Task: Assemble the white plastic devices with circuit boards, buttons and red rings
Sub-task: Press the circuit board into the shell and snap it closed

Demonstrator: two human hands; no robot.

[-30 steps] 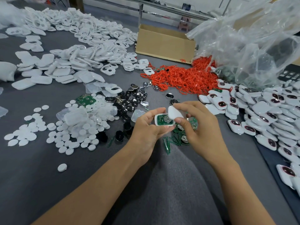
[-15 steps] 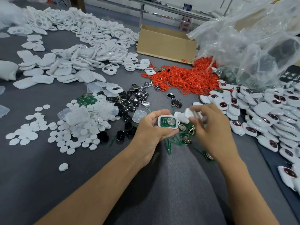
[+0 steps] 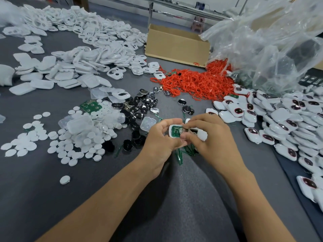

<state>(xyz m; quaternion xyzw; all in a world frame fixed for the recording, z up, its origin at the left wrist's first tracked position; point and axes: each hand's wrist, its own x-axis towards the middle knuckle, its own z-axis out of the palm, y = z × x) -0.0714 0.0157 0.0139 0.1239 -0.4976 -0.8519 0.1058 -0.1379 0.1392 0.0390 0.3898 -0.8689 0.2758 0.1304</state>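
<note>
My left hand (image 3: 158, 143) grips a white device half (image 3: 175, 131) with a green circuit board facing up. My right hand (image 3: 212, 140) meets it from the right; its thumb and forefinger pinch a small metal part (image 3: 183, 131) on the board, and a white cover piece (image 3: 201, 135) sits tucked in its fingers. Loose green boards and clips (image 3: 185, 151) lie under both hands. A pile of red rings (image 3: 195, 83) lies behind. Black buttons (image 3: 139, 109) and white round discs (image 3: 73, 142) are spread to the left.
Finished white devices (image 3: 283, 119) are heaped at the right. White shell halves (image 3: 73, 55) cover the far left. A cardboard box (image 3: 176, 45) and a clear plastic bag (image 3: 272, 42) stand at the back. Small clear cases (image 3: 79, 124) sit among the discs on the grey table (image 3: 52, 198).
My right hand went right to the pile of loose parts, then came back to the held half and now pinches a metal part on its board. My left hand held steady.
</note>
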